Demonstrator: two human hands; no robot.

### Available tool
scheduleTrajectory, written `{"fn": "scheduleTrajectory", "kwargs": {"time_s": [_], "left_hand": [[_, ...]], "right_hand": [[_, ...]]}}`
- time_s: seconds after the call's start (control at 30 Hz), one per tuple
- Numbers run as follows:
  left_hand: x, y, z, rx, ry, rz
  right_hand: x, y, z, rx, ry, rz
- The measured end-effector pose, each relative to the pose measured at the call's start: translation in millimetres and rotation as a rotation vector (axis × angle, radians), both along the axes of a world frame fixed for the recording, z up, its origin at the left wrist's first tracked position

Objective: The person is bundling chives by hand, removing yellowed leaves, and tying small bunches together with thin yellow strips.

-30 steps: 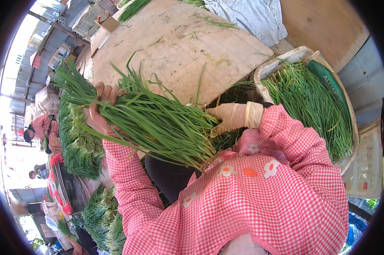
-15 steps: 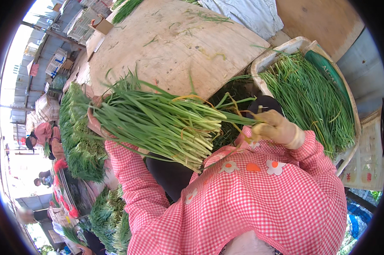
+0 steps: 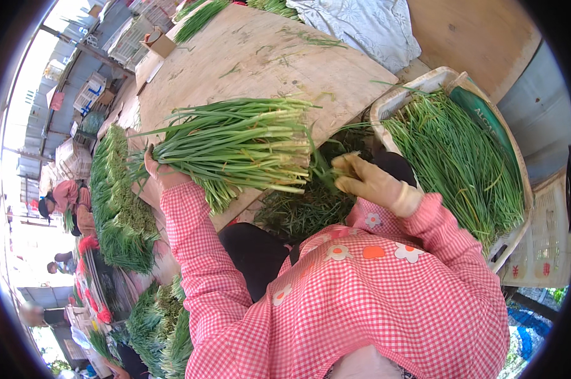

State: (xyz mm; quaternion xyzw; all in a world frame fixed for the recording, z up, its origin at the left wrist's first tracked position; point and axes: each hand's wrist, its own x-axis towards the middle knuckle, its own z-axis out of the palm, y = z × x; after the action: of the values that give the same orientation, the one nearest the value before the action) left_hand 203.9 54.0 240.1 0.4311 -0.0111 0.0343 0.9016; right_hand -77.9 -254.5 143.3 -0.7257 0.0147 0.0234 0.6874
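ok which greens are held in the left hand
The middle bunch, stem ends facing right; the left heaps and the greens in the tub lie apart from that hand.

I work in what appears to be a produce-packing shed, identified as follows, with clock directions taken from the middle of my view. Near centre: a bundle of green stalks point(image 3: 241, 145). 12 o'clock: a broad wooden surface point(image 3: 260, 72) strewn with loose blades. 3 o'clock: a white crate point(image 3: 379, 110) filled with similar greens. 9 o'clock: heaped greens point(image 3: 122, 208), a co-worker point(image 3: 66, 194) beyond. Between 10 and 11: pale crates point(image 3: 129, 47).
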Motion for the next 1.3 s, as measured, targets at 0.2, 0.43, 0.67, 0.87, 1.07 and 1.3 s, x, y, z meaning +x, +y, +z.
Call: {"fn": "scheduleTrajectory", "kwargs": {"time_s": [0.2,0.43,0.67,0.87,1.07,1.3], "left_hand": [[-34,-36,0,0.007,0.116,0.001],[1,-16,-57,-0.130,0.191,-0.175],[-5,-34,-70,-0.110,0.267,-0.131],[-6,-51,-67,-0.249,0.298,-0.032],[-19,-47,-59,-0.282,0.226,-0.003],[-71,-63,-26,-0.180,0.276,-0.100]], "right_hand": [[56,44,9,0.232,0.109,-0.095],[2,48,30,0.340,0.344,0.182],[-60,10,71,0.523,0.252,0.446],[-84,-33,79,0.085,-0.228,0.571],[3,-11,58,0.223,0.149,-0.084],[67,-2,68,0.488,0.157,0.014]]}}
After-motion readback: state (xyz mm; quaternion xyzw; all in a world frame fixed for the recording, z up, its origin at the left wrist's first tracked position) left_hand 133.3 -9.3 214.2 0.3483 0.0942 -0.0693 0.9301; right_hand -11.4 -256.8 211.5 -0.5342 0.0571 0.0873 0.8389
